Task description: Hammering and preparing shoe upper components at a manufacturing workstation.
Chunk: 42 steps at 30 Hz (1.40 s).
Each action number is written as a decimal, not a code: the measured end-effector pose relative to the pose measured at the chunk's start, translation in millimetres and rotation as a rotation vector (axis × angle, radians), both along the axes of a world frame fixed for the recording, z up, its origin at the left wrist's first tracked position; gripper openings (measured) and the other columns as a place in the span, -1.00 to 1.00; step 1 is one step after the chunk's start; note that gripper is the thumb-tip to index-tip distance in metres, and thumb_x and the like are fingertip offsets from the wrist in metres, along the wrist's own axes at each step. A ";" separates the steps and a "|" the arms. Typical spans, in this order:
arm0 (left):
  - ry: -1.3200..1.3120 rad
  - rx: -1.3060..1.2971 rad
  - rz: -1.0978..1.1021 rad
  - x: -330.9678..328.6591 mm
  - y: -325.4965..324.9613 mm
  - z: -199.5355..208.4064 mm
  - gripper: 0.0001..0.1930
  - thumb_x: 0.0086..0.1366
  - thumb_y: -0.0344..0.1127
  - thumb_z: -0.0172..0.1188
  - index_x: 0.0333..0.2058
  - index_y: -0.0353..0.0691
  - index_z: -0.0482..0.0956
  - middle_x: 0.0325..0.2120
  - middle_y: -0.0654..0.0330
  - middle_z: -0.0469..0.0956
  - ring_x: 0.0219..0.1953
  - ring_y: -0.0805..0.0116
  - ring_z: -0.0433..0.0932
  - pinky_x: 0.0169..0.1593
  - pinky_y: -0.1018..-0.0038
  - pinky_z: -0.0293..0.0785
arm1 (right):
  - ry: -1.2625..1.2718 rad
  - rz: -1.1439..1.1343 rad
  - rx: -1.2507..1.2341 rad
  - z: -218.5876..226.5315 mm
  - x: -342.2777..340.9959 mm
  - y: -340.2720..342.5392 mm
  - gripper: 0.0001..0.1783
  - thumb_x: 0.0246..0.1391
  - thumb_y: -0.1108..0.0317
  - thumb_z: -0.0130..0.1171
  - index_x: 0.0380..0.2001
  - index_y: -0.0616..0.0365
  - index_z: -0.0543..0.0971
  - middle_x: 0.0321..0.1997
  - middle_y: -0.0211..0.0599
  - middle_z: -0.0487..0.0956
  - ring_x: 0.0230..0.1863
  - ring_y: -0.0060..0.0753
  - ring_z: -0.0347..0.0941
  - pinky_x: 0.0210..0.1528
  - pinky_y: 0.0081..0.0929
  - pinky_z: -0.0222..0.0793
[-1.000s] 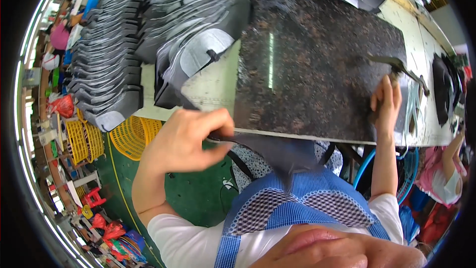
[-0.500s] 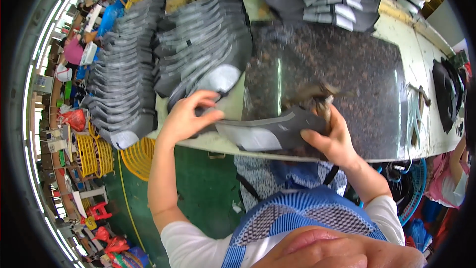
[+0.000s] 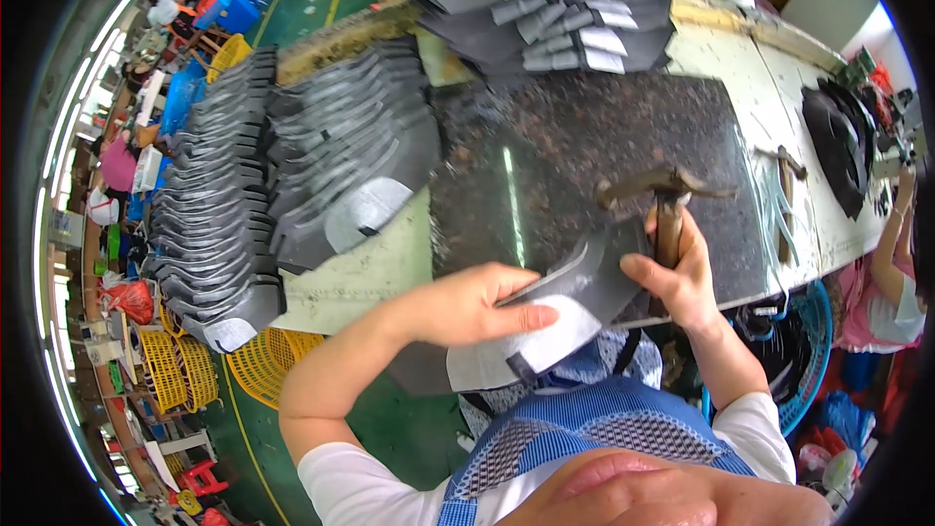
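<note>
My left hand point(image 3: 472, 310) pinches a dark grey curved sheet piece point(image 3: 612, 275) with a whitish rounded patch, thumb on top and fingers behind. The piece is tilted over the table's near edge, its lower left part hanging below that edge. My right hand point(image 3: 682, 278) grips a hammer point(image 3: 668, 185) by its handle, head up, above the dark speckled stone slab point(image 3: 575, 146). The right thumb also presses near the piece's right end. To the left lie two overlapping rows of like pieces, a nearer row point(image 3: 360, 127) and an outer row point(image 3: 209, 205).
More grey pieces with white patches point(image 3: 570, 10) are piled behind the slab. A second hammer point(image 3: 785, 205) and pale strips lie to its right, near black pieces point(image 3: 838, 151). Yellow baskets point(image 3: 268, 365) stand at left, a blue basket point(image 3: 813, 351) at right. Another person's arm point(image 3: 888, 253) shows at far right.
My left hand has moved right, from beside the nearer row onto the piece. The piece has turned and tilted, showing more of its white patch. The hammer now stands more upright. The view has shifted.
</note>
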<state>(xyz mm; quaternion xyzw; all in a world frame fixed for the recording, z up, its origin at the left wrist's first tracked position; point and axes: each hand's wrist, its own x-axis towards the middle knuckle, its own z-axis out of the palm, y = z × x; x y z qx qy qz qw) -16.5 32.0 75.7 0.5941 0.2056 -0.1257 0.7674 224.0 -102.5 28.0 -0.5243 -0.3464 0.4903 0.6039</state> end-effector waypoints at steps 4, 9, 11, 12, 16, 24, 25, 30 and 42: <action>-0.005 0.101 0.130 47.7 11.1 -35.0 -0.82 0.43 -0.26 0.16 -0.17 -0.25 0.48 -0.42 0.46 0.49 -0.33 0.72 0.39 -0.27 0.64 0.37 | -0.109 -0.123 -0.162 -1.8 2.8 -3.1 -0.55 -0.01 0.50 0.41 -0.14 0.12 0.36 -0.36 -0.53 0.42 -0.44 -0.72 0.39 -0.53 -0.70 0.32; -0.134 0.942 0.116 84.8 16.6 -66.5 -0.83 0.31 -0.32 0.27 -0.29 -0.32 0.55 -0.50 0.33 0.46 -0.50 0.59 0.39 -0.43 0.56 0.34 | -0.463 -0.239 -0.114 -13.5 44.9 -20.1 -0.77 0.19 0.40 0.27 -0.15 0.24 0.49 -0.40 -0.42 0.53 -0.57 -0.69 0.39 -0.53 -0.70 0.33; -0.211 0.962 0.242 87.0 11.6 -73.9 -0.79 0.20 -0.40 0.33 -0.20 -0.31 0.61 -0.49 0.29 0.47 -0.52 0.53 0.40 -0.43 0.57 0.35 | -0.560 -0.178 -0.189 3.9 58.7 -29.2 -0.79 0.23 0.42 0.20 -0.10 0.28 0.54 -0.50 -0.38 0.59 -0.60 -0.62 0.44 -0.54 -0.61 0.37; -0.210 0.948 0.231 88.6 9.1 -74.2 -0.79 0.20 -0.40 0.33 -0.20 -0.31 0.61 -0.49 0.29 0.47 -0.52 0.53 0.40 -0.43 0.57 0.35 | -0.555 -0.185 -0.205 6.2 59.5 -31.4 -0.79 0.23 0.42 0.20 -0.10 0.28 0.54 -0.50 -0.38 0.59 -0.60 -0.62 0.44 -0.54 -0.61 0.37; -0.132 0.901 0.302 93.3 3.0 -71.1 -0.75 0.10 -0.49 0.39 -0.20 -0.29 0.65 -0.45 0.30 0.49 -0.51 0.57 0.40 -0.41 0.61 0.38 | -0.981 0.176 0.107 4.1 53.5 -17.7 -0.80 0.17 0.45 0.22 -0.25 0.27 0.41 -0.55 -0.03 0.51 -0.52 0.11 0.50 -0.53 -0.22 0.33; -0.328 1.248 0.272 89.9 -3.7 -72.7 -0.81 0.12 -0.47 0.32 -0.24 -0.27 0.65 -0.39 0.21 0.54 -0.37 0.27 0.56 -0.38 0.38 0.50 | -0.998 0.378 0.038 23.5 76.2 22.8 -0.80 0.21 0.34 0.17 -0.27 0.19 0.40 -0.62 0.00 0.44 -0.52 0.17 0.44 -0.54 -0.10 0.27; -0.373 1.358 0.225 90.4 -3.6 -72.1 -0.79 0.12 -0.48 0.31 -0.23 -0.29 0.64 -0.38 0.20 0.52 -0.31 0.22 0.55 -0.37 0.36 0.51 | -0.997 0.376 0.031 25.8 75.9 25.4 -0.80 0.21 0.34 0.17 -0.27 0.19 0.40 -0.62 0.00 0.44 -0.52 0.17 0.44 -0.54 -0.10 0.27; -0.257 1.461 0.172 92.3 -15.6 -67.2 -0.82 0.09 -0.49 0.35 -0.28 -0.28 0.66 -0.40 0.15 0.52 -0.35 0.17 0.57 -0.27 0.32 0.52 | -1.187 0.443 0.157 20.4 79.7 33.3 -0.78 0.18 0.33 0.19 -0.25 0.19 0.38 -0.63 -0.02 0.43 -0.52 0.18 0.43 -0.53 -0.06 0.29; -0.301 1.335 0.226 76.1 -16.1 -69.0 -0.81 0.03 -0.50 0.35 -0.32 -0.27 0.65 -0.42 0.23 0.52 -0.36 0.25 0.55 -0.31 0.37 0.52 | -1.013 0.475 0.209 8.7 65.9 11.0 -0.77 0.16 0.41 0.22 -0.22 0.22 0.38 -0.66 -0.09 0.42 -0.61 0.06 0.45 -0.60 -0.17 0.28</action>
